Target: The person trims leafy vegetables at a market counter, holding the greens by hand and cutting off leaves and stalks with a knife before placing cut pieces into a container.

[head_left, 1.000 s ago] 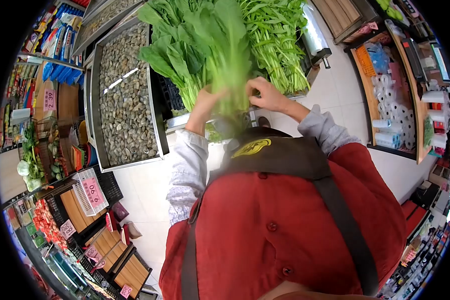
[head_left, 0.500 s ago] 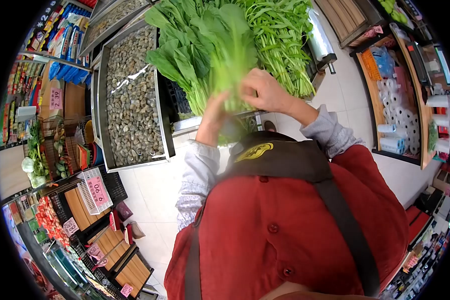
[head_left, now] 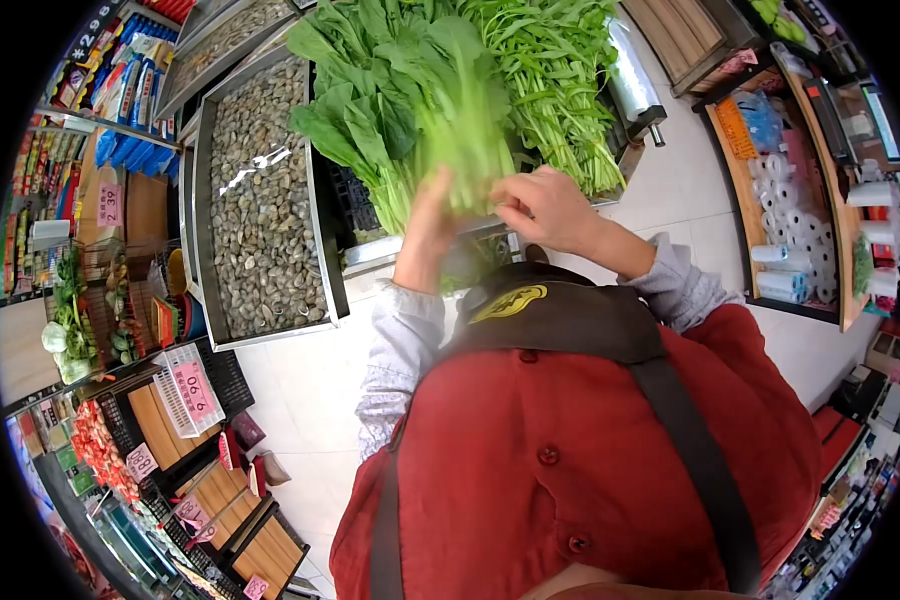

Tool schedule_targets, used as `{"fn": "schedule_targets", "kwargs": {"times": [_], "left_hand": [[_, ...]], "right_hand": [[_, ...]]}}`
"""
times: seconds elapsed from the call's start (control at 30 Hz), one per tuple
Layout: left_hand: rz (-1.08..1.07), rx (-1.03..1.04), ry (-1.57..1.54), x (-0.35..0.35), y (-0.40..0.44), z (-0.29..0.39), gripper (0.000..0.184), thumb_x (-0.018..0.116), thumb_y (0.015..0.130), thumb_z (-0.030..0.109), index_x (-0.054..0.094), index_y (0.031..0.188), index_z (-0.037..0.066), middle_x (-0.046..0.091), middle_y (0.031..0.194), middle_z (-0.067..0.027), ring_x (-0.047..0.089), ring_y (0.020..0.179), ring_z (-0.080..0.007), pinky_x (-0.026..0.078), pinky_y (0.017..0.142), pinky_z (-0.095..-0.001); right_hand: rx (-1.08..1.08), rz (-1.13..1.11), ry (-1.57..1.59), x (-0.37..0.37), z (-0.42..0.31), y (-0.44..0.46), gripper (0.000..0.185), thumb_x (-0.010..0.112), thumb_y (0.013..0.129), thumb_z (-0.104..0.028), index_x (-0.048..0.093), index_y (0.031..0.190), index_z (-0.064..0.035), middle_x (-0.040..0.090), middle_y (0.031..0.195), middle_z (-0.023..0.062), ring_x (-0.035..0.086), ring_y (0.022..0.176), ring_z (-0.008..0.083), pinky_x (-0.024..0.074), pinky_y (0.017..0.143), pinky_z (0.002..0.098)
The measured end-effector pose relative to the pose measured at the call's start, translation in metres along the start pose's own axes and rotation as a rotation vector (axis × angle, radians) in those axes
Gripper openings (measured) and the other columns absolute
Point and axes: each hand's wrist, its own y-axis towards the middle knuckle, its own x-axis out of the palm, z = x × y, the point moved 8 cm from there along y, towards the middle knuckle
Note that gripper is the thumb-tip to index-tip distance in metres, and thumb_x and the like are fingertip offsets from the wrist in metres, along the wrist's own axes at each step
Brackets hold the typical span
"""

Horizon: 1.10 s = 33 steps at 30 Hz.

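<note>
While the left hand (head_left: 425, 225) is wrapped around the lower stems of a blurry bunch of leafy greens (head_left: 460, 100), the right hand (head_left: 550, 210) sits right by the stem ends, fingers curled, and honestly I can't tell if it's pinching anything. That bunch is up in front of the dark apron (head_left: 565, 322), leaves pointing away from the body. Broad-leaved greens (head_left: 355, 130) are just left, narrow-leaved greens (head_left: 560, 100) just right, plus a metal tray (head_left: 280, 333) of clams (head_left: 265, 220) further left.

Shellfish (head_left: 260, 220) fill a metal tray (head_left: 332, 270), and white rolls (head_left: 792, 218) sit near an orange basket (head_left: 738, 128).
</note>
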Motion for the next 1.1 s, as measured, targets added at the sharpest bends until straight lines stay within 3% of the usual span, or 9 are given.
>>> {"fn": "schedule_targets", "kwargs": {"times": [0.13, 0.53, 0.6, 0.63, 0.73, 0.8, 0.83, 0.87, 1.1], "left_hand": [[-0.08, -0.006, -0.076, 0.017, -0.003, 0.005, 0.063, 0.057, 0.091, 0.047, 0.043, 0.133, 0.003, 0.062, 0.117, -0.0179, 0.063, 0.103, -0.03, 0.055, 0.084, -0.0448], [-0.037, -0.129, -0.12, 0.039, -0.021, -0.001, 0.061, 0.052, 0.093, 0.049, 0.042, 0.132, 0.004, 0.058, 0.12, -0.0186, 0.063, 0.101, -0.03, 0.057, 0.078, -0.0408], [-0.004, -0.005, -0.104, 0.029, -0.013, -0.003, 0.06, 0.051, 0.094, 0.047, 0.04, 0.133, 0.002, 0.054, 0.125, -0.0196, 0.062, 0.103, -0.0309, 0.057, 0.081, -0.0425], [-0.003, 0.016, -0.088, 0.022, -0.008, -0.009, 0.06, 0.053, 0.094, 0.046, 0.034, 0.139, 0.01, 0.053, 0.12, -0.0146, 0.063, 0.089, -0.0273, 0.053, 0.077, -0.0474], [0.165, 0.062, 0.117, -0.003, -0.011, -0.019, 0.058, 0.056, 0.094, 0.038, 0.034, 0.138, 0.008, 0.057, 0.114, -0.0126, 0.062, 0.091, -0.0247, 0.054, 0.076, -0.0424], [0.196, 0.101, 0.185, -0.013, -0.01, -0.022, 0.055, 0.057, 0.093, 0.033, 0.038, 0.136, 0.004, 0.06, 0.111, -0.0119, 0.06, 0.095, -0.0214, 0.052, 0.079, -0.0351], [0.155, 0.106, 0.272, -0.021, -0.002, -0.027, 0.062, 0.059, 0.093, 0.032, 0.032, 0.14, 0.0, 0.054, 0.122, -0.0143, 0.054, 0.108, -0.0225, 0.047, 0.089, -0.0339], [0.112, 0.111, 0.359, -0.028, 0.005, -0.033, 0.069, 0.06, 0.094, 0.031, 0.027, 0.143, -0.004, 0.048, 0.133, -0.0168, 0.048, 0.121, -0.0237, 0.042, 0.1, -0.0326], [0.033, 0.082, 0.729, -0.049, 0.003, -0.025, 0.084, 0.067, 0.088, 0.038, 0.025, 0.142, -0.011, 0.045, 0.136, -0.0248, 0.049, 0.121, -0.0262, 0.041, 0.099, -0.0333]], "right_hand": [[0.318, -0.063, 0.235, 0.009, 0.019, -0.029, 0.017, 0.063, 0.084, -0.013, 0.058, 0.098, -0.004, 0.067, 0.079, 0.0064, 0.066, 0.075, 0.0215, 0.0503, 0.069, 0.0325], [0.19, -0.061, 0.619, 0.044, -0.007, -0.027, 0.03, 0.058, 0.087, -0.007, 0.056, 0.116, -0.0031, 0.063, 0.109, 0.0141, 0.064, 0.097, 0.0253, 0.0497, 0.084, 0.0336], [0.041, -0.133, 0.503, 0.041, -0.029, -0.025, 0.027, 0.06, 0.086, -0.011, 0.06, 0.113, -0.0044, 0.062, 0.111, 0.0153, 0.063, 0.097, 0.0284, 0.0492, 0.084, 0.0352], [-0.035, -0.167, 0.442, 0.037, -0.039, -0.022, 0.026, 0.061, 0.085, -0.013, 0.062, 0.111, -0.005, 0.062, 0.112, 0.0159, 0.062, 0.097, 0.03, 0.0489, 0.084, 0.0359], [0.129, -0.263, 0.37, 0.032, -0.029, -0.006, 0.027, 0.06, 0.086, -0.016, 0.061, 0.111, -0.0046, 0.062, 0.108, 0.0163, 0.061, 0.096, 0.031, 0.0482, 0.082, 0.0372], [0.038, 0.05, 0.09, 0.011, -0.021, 0.014, 0.029, 0.061, 0.083, -0.017, 0.061, 0.109, -0.0044, 0.061, 0.104, 0.0162, 0.057, 0.096, 0.0334, 0.0472, 0.082, 0.0399], [-0.043, 0.199, -0.004, 0.002, -0.017, 0.023, 0.03, 0.062, 0.082, -0.017, 0.061, 0.109, -0.0045, 0.059, 0.104, 0.016, 0.055, 0.096, 0.0347, 0.0469, 0.082, 0.0408], [-0.049, 0.192, -0.005, 0.009, -0.004, 0.029, 0.03, 0.062, 0.082, -0.017, 0.061, 0.109, -0.0045, 0.059, 0.104, 0.016, 0.055, 0.096, 0.0347, 0.0469, 0.082, 0.0408], [-0.021, 0.093, -0.222, 0.052, 0.042, 0.037, 0.022, 0.064, 0.079, -0.018, 0.059, 0.098, -0.008, 0.055, 0.108, 0.0082, 0.05, 0.103, 0.0316, 0.0466, 0.087, 0.0391]]}}
